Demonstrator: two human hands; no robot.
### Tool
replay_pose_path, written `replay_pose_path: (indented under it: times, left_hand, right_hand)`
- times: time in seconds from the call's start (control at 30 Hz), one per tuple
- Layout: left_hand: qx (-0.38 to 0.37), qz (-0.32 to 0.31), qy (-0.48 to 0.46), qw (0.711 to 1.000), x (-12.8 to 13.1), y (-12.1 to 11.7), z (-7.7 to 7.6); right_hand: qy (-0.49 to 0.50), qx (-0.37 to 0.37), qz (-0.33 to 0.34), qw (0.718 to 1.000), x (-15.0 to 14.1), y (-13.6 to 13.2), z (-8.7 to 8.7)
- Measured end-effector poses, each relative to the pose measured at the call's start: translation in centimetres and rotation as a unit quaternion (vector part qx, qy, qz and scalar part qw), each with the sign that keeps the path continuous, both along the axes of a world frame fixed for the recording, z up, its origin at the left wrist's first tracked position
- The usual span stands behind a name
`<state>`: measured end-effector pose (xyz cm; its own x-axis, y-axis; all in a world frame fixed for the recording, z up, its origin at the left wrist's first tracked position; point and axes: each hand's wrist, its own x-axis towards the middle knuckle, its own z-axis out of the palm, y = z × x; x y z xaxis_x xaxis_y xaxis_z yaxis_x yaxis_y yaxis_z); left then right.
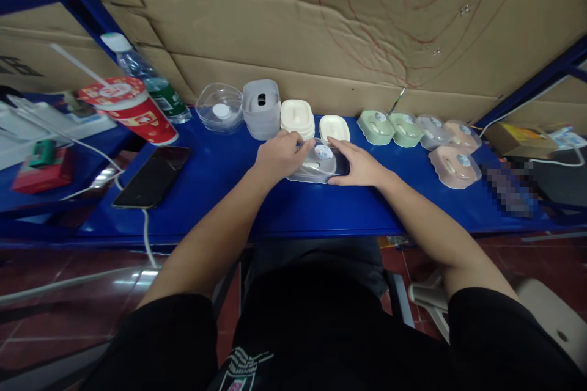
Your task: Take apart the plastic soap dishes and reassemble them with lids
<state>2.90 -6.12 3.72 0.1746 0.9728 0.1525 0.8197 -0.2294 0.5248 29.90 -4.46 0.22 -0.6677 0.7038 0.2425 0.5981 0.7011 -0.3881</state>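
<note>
A small plastic box [320, 166] with a clear domed lid and a round sticker sits on the blue table in front of me. My left hand [283, 157] has its fingers curled over the box's left side. Around its right side my right hand [360, 164] is wrapped, fingers at the back and thumb at the front. Just behind the box are a stack of cream lids [297, 115] and a second, lower cream stack [334, 127]. Further left stand a stack of frosted tubs [261, 104] and a stack of clear covers [219, 104].
Finished-looking green boxes [376, 127], a grey box [432, 132] and pink boxes [455, 167] sit on the right. At left are a red cup [137, 113] with a straw, a water bottle [160, 88] and a phone [153, 177]. Cardboard [257, 18] walls the back.
</note>
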Motion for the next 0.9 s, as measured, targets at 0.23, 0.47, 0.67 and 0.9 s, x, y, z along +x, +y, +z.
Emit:
replay_pose_path:
  times: [0.23,0.47,0.67,0.9]
  left_hand:
    - [-0.093,0.056,0.154,0.982,-0.9,0.2,1.4]
    - [-0.145,0.014,0.174,0.974,-1.4,1.3,0.7]
    - [-0.104,-0.028,0.129,0.986,-0.2,1.0,0.0]
    - [-0.089,-0.049,0.116,0.988,0.5,1.0,-1.0]
  right_hand:
    - [0.045,0.018,0.008,0.999,-1.5,0.7,-1.0]
    - [0.053,0.017,0.067,0.996,-2.0,0.7,-1.1]
    - [0.029,0.010,0.070,0.997,-0.8,0.8,-0.6]
    - [0.020,-0.015,0.052,0.998,0.4,1.1,-0.1]
